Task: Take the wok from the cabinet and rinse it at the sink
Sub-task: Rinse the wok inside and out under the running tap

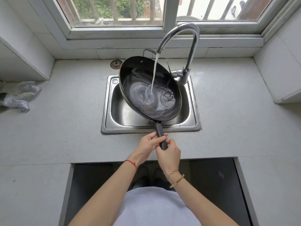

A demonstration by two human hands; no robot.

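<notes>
A black wok (138,82) is held tilted over the steel sink (110,115), its long dark handle pointing toward me. Water runs from the chrome faucet (190,46) into the wok and pools at its lower right side. My left hand (148,144) grips the handle from the left. My right hand (169,152) grips the handle's end from the right. Both hands hover above the counter's front strip, just ahead of the sink rim.
A grey stone counter (65,111) surrounds the sink. A crumpled silver scouring cloth (19,97) lies at the far left. A round drain strainer (116,63) sits behind the sink. Window and sill rise behind the faucet. The open cabinet space (97,185) lies below the counter's edge.
</notes>
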